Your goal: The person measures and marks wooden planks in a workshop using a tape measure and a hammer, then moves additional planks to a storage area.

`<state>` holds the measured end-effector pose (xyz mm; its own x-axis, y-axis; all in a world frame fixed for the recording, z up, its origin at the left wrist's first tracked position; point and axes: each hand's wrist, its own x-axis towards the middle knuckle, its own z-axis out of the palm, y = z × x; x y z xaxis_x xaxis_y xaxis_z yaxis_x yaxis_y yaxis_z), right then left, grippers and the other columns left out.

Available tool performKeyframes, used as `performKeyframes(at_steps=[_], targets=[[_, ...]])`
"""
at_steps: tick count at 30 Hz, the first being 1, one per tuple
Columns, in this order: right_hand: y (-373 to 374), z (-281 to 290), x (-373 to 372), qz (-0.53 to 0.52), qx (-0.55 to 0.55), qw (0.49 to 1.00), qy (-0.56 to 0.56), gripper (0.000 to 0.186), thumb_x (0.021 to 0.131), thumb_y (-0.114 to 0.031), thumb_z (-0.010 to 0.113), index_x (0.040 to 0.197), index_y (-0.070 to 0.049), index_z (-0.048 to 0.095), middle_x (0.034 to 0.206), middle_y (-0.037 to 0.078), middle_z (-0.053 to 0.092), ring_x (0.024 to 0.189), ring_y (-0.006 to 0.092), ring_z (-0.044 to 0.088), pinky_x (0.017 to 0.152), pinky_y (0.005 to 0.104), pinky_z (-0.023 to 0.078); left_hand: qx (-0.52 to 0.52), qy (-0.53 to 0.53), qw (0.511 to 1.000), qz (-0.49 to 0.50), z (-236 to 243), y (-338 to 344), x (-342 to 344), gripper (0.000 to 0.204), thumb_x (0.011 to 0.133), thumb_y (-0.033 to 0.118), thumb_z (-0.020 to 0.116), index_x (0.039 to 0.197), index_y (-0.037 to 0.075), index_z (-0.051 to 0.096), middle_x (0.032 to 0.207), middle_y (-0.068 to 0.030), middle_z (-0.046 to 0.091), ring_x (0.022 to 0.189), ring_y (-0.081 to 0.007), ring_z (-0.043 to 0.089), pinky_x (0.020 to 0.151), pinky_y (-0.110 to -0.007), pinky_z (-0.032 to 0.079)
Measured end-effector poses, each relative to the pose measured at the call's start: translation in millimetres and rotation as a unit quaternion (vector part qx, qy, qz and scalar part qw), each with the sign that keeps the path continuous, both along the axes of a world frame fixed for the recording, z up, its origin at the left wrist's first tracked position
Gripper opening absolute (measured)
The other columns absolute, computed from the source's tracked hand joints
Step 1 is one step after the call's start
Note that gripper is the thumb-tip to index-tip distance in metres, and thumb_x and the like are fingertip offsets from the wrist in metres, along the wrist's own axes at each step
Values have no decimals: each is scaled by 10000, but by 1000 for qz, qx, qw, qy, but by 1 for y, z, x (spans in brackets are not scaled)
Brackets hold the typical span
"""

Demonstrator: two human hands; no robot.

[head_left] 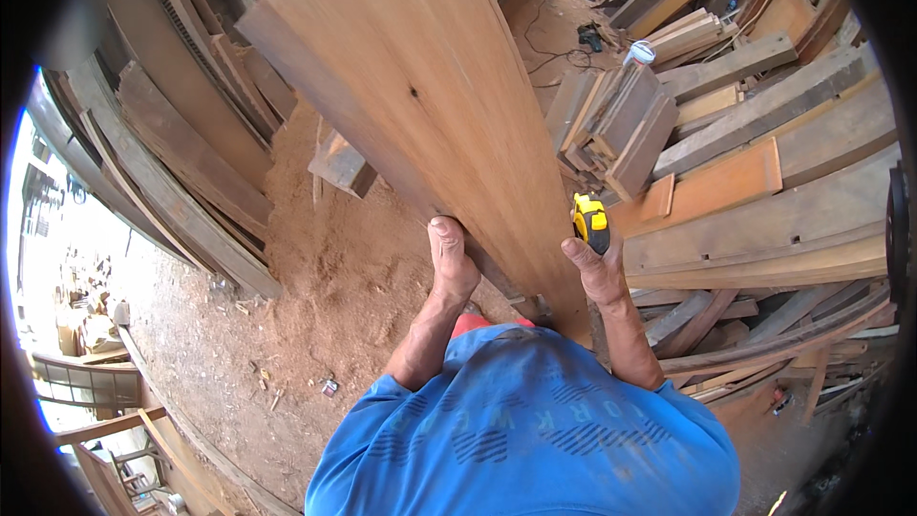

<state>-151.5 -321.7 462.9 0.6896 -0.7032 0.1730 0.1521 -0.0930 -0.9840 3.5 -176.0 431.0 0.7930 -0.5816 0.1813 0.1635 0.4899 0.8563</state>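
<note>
A wide wooden board (420,115) with a dark knot slants up and away in front of me, its near end close to my body. My left hand (453,258) is closed on the board's left edge, with the thumb along the edge and the other fingers hidden beneath. At the right edge, my right hand (602,272) is closed around a yellow and black tape measure (591,223). The thumb lies under the tape's case, and the other fingers are mostly hidden. Whether this hand also touches the board, I cannot tell.
Long planks (181,143) lean at the left. Short boards are stacked (621,124) at the right, beside more long timber (745,210). A timber block (342,164) sticks out past the board's left edge. Sawdust (325,268) covers the floor; a power tool (590,36) with a cable lies farther back.
</note>
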Motion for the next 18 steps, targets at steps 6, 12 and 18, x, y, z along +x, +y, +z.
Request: performKeyframes(at_steps=[6,12,18], targets=[[7,61,59,49,-54,994,-87,647,817,-460,829,1198,-17,551,1003,7,552,908,103,518,803,262,456,-14,-87,996,3,100,23,46,1009,912,775,431,1560,34,211,1556,-145,338,1429,-282,342,1152,-464,327],[15,86,112,93,-20,982,-166,570,887,-359,773,1269,-17,523,1093,15,582,979,98,547,866,274,475,29,-293,953,66,153,20,104,929,946,752,380,1456,-24,367,1333,-192,557,1253,-294,535,1042,-441,433],[-4,69,180,118,-61,977,-165,538,925,-381,734,1258,-12,530,1084,20,594,992,94,552,869,278,479,33,-272,959,72,150,0,167,975,908,785,423,1362,-76,487,1253,-196,629,1158,-253,627,946,-391,518]])
